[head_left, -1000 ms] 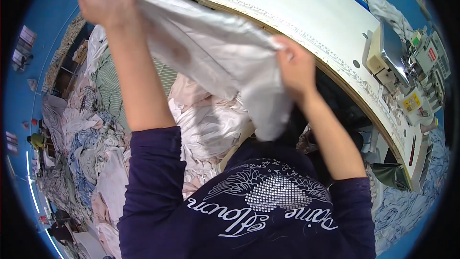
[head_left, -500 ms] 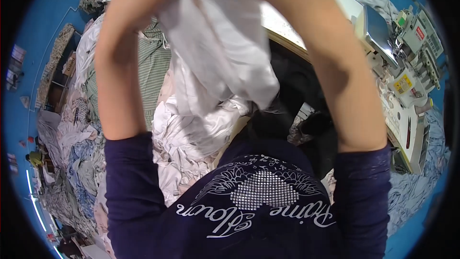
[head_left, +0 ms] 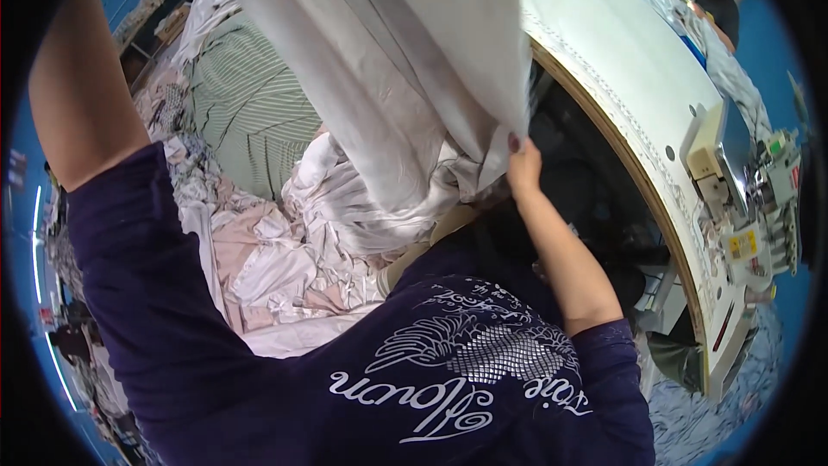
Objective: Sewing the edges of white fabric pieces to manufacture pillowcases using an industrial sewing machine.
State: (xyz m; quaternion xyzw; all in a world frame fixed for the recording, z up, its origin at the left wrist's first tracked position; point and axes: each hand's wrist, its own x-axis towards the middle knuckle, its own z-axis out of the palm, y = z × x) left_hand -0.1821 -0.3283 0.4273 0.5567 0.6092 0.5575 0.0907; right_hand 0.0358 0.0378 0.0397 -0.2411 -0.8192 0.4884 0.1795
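A large pale grey-white cloth (head_left: 379, 60) hangs down from the top edge in front of me, its folds falling over the heap below. My right hand (head_left: 524, 166) is closed on the cloth's right-hand edge, thumb on the near side, beside the table's rim. My left arm stretches up past the upper left edge, so the left hand itself lies outside the picture. Beneath the hanging cloth is a pile of crumpled white fabric (head_left: 345, 198).
To the right curves a white worktable (head_left: 621, 60) with a wooden edge, bearing a sewing machine (head_left: 733, 181). A green striped bundle (head_left: 250, 103) and pinkish fabric (head_left: 250, 250) lie on the left. Another person (head_left: 723, 0) is at the far right.
My arms have spread apart; the left went up and left, the right came down onto the cloth's edge. The bunched cloth now hangs opened out. My view has turned, showing more of the table.
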